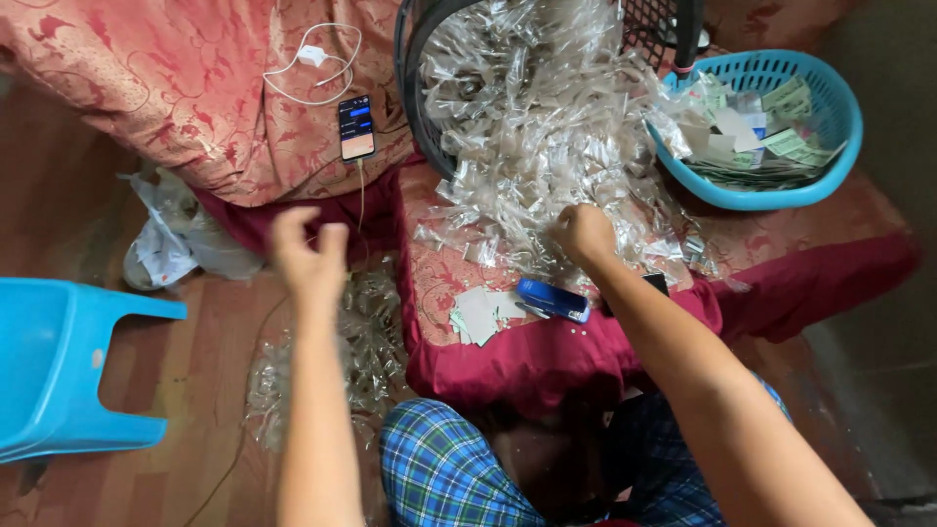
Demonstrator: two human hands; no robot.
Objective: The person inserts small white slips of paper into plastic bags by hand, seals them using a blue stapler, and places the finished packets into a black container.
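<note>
Because the right hand [583,234] is buried knuckles-up in the heap of clear plastic sachets [532,137], its fingers are curled out of sight, and whether they pinch a sachet or merely press into the pile cannot be told. That heap spills from a dark mesh basket [415,88] tipped on its side behind the hand, and the basket's far rim is cut off by the top edge of the view. Right of the heap sits a turquoise plastic basket [839,146] holding a stack of pale green and white paper slips [761,132]; a dark pole stands at its back rim, its top cut off.

Left of the heap, the left hand [309,249] hangs in the air over the gap between the two cushions, fingers loosely bent and close together; it is blurred, and nothing can be made out in its grasp. Below it, on the wooden floor, lies a second scatter of clear sachets [342,361], hard to separate from one another.

Just in front of the heap, on the red patterned cushion [547,356], rest a blue stapler [552,300] and a few small paper slips [480,314]. Further left of the heap, a phone [356,127] lies on a red quilt, wired to a white charger [312,56]. A blue plastic stool [59,366] is cut off at the left edge.
</note>
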